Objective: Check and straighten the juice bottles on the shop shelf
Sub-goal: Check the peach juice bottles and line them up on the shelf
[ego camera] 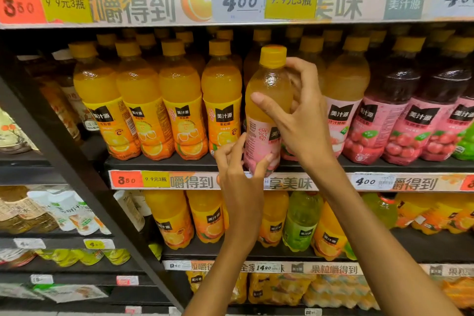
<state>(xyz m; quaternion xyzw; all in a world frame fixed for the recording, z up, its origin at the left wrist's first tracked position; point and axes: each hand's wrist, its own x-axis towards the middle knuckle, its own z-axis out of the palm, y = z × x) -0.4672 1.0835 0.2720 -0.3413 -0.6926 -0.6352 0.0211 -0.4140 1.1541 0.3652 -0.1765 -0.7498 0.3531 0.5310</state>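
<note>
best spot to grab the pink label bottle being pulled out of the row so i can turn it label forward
Take the pink-label bottle at its narrow shoulder just under the yellow cap, coming from the front right as the right hand does. A grip there probably closes well, and neighbours block its sides lower down. Steady the base from the front, as the left hand does, leaving the label uncovered.

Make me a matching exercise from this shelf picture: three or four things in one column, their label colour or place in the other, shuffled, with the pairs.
Things
1. yellow-capped plastic juice bottle held in both hands
2. dark juice bottle with yellow cap
3. pale green juice bottle
4. left hand

Descriptions
A. on the shelf below
B. pinches the held bottle's bottom
C. pink label turned sideways
D. pink label with red fruit, facing front

Pairs: 1-C, 2-D, 3-A, 4-B
</note>
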